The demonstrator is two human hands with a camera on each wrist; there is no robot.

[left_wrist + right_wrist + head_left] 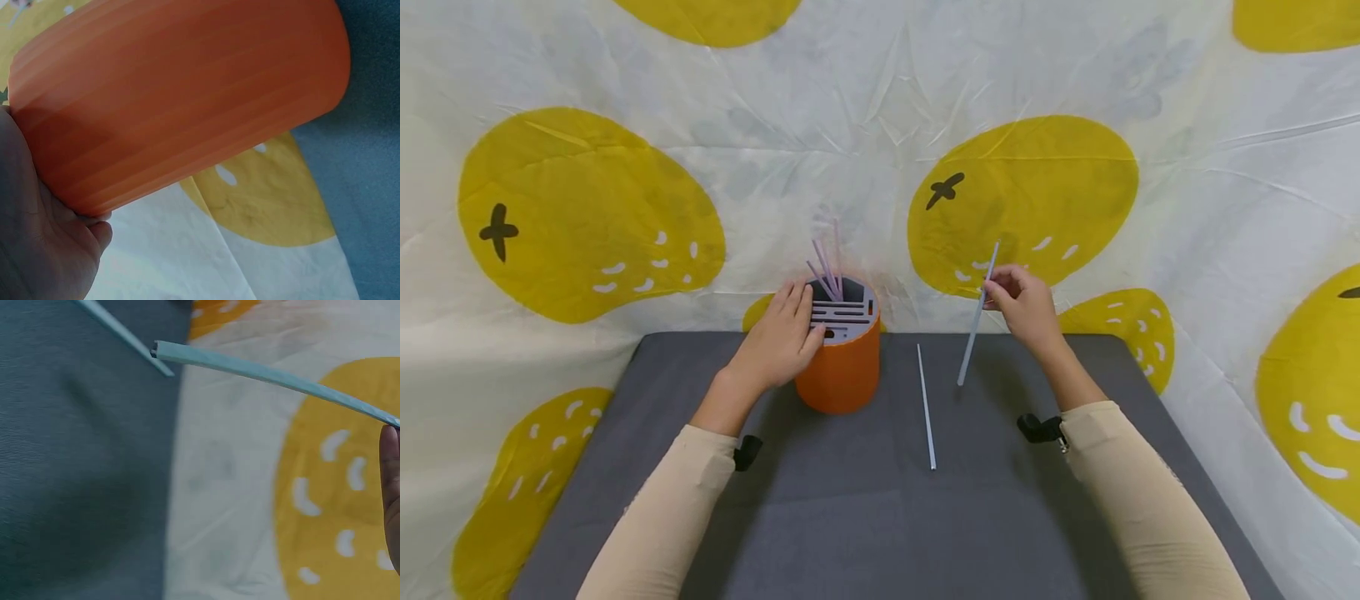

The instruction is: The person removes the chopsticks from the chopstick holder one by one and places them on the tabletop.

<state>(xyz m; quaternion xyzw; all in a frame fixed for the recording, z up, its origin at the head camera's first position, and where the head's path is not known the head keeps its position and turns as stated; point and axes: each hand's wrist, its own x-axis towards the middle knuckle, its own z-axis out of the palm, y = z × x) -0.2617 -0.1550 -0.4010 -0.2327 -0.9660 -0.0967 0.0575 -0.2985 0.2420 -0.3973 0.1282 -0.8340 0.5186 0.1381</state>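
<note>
An orange round holder (838, 379) with a grey slotted top stands on the table. My left hand (775, 342) rests on its top at the left edge, fingers straight. In the left wrist view that hand (44, 237) lies against the upper end of the ribbed orange holder (187, 100). Several thin pinkish straws (824, 265) lean in its rear compartment. My right hand (1022, 308) pinches a pale blue straw (973, 337) near its upper part, tilted over the table. The straw's (262, 374) lower end looks hollow in the right wrist view.
A second pale straw (927, 408) lies on the dark grey table (850, 525), between the holder and my right hand. Behind the table's far edge hangs a white cloth (812, 100) with yellow fruit shapes.
</note>
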